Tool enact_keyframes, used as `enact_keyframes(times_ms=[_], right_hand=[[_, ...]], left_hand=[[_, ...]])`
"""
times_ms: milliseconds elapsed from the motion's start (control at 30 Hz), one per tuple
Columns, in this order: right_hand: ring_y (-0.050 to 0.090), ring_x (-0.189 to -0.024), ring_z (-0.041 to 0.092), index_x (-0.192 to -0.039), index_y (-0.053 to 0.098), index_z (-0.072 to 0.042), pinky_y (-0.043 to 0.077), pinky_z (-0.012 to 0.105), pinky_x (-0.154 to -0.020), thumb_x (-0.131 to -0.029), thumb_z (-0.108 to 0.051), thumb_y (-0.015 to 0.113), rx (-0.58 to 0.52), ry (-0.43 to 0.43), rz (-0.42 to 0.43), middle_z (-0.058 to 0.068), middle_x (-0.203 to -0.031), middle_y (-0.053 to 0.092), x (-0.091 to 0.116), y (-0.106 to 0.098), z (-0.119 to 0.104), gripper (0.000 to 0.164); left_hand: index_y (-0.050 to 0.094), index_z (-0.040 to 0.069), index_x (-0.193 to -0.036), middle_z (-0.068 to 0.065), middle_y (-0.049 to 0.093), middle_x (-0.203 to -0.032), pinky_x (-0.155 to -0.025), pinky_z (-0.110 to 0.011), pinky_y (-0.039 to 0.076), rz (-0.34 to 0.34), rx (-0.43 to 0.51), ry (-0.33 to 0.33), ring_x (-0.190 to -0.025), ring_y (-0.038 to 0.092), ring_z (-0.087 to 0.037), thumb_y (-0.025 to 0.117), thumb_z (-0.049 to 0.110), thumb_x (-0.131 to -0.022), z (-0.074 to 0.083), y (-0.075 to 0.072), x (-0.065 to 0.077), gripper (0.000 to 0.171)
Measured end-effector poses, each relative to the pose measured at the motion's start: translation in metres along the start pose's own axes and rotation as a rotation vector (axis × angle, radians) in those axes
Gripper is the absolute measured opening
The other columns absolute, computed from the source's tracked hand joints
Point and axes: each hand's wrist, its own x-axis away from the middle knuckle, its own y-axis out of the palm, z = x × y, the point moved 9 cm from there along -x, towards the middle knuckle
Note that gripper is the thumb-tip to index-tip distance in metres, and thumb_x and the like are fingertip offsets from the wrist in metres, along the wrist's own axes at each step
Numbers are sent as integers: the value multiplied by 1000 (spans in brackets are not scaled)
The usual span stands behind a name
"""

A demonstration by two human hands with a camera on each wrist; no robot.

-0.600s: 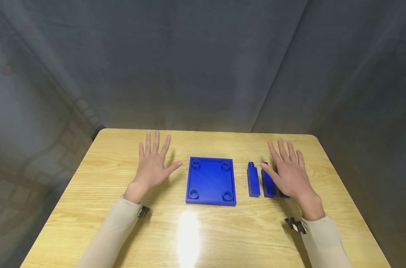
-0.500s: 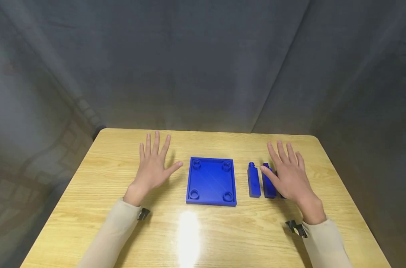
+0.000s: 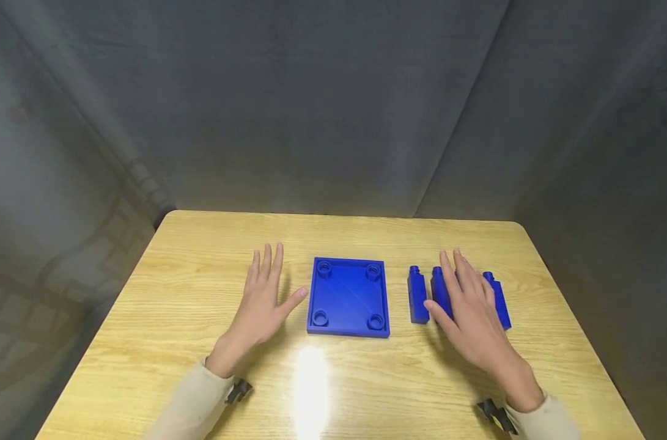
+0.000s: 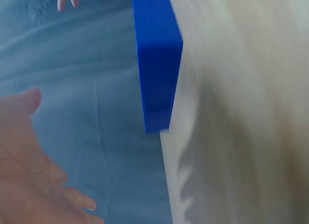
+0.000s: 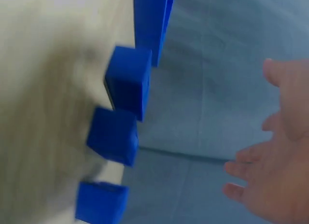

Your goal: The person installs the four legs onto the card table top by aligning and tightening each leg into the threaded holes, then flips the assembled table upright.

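A blue square panel (image 3: 348, 297) with a raised rim lies flat on the table, a round socket in each corner. Left of it hovers my left hand (image 3: 258, 311), empty, fingers straight and thumb toward the panel's edge. To the panel's right lie several blue square posts with threaded ends pointing away from me, including a leftmost post (image 3: 417, 297) and a rightmost post (image 3: 499, 302). Over the middle ones is my right hand (image 3: 473, 315), fingers extended, holding nothing and partly hiding them. The right wrist view shows a gap between this hand (image 5: 275, 166) and the post ends (image 5: 113, 134).
The wooden table (image 3: 201, 244) has rounded far corners. Grey curtains (image 3: 333, 110) hang behind it and at both sides. A bright glare spot (image 3: 311, 391) lies on the near tabletop. Small black devices (image 3: 238, 391) sit at both wrists.
Both hands have drawn back toward me, the left one also shifting right, nearer the panel. The rightmost post now shows beside the right hand. Panel and posts stay in place.
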Motion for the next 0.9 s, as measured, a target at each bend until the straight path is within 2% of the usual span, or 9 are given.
enact_keyframes(times_ms=[133, 333, 433, 567, 667, 767, 900], right_hand=[[21, -163, 56, -179, 15, -13, 13, 81, -128, -113, -29, 65, -94, 8, 51, 25, -183, 15, 8, 5, -8, 85], [23, -161, 59, -179, 21, -17, 17, 86, -123, -110, -24, 69, -172, 67, 101, 24, -181, 23, 16, 14, -6, 85], [28, -159, 57, -178, 27, -19, 25, 86, -120, -107, -18, 73, -196, 101, 139, 25, -177, 32, 19, 16, -1, 85], [33, -156, 53, -174, 38, -15, 34, 84, -114, -103, -9, 76, -253, 114, 177, 25, -170, 41, 21, 18, 2, 81], [36, -154, 49, -170, 45, -11, 37, 81, -112, -100, -3, 79, -284, 107, 188, 24, -167, 45, 21, 21, 3, 79], [41, -149, 46, -166, 51, -8, 38, 69, -113, -96, 1, 81, -283, 88, 214, 23, -161, 52, 22, 24, 5, 77], [53, -135, 44, -151, 65, -1, 35, 39, -117, -88, 5, 86, -259, 45, 302, 23, -142, 69, 23, 24, 8, 67]], left_hand=[[-3, 17, -179, -12, -6, -186, -136, -70, 7, 3, 96, 30, -171, -6, -43, 61, 56, -110, 10, 11, 7, 102], [-3, 16, -179, -8, -3, -186, -137, -66, 12, 20, 237, 66, -171, 7, -44, 59, 57, -111, 14, 30, 8, 101], [-1, 18, -180, -8, 4, -186, -135, -69, 14, 19, 301, 43, -170, 13, -44, 58, 57, -111, 12, 37, 8, 99], [5, 18, -180, -14, 21, -183, -132, -73, 17, 17, 403, 17, -167, 27, -42, 60, 55, -110, 7, 46, 6, 96], [8, 13, -180, -20, 31, -179, -133, -71, 18, 24, 444, 25, -164, 34, -40, 62, 56, -109, 3, 52, 4, 99], [10, 10, -179, -24, 36, -176, -134, -68, 20, 36, 453, 40, -163, 35, -41, 63, 60, -108, -3, 56, 4, 102], [12, 10, -179, -24, 40, -174, -133, -70, 22, 47, 464, 72, -162, 38, -44, 62, 62, -108, -10, 62, 4, 101]])
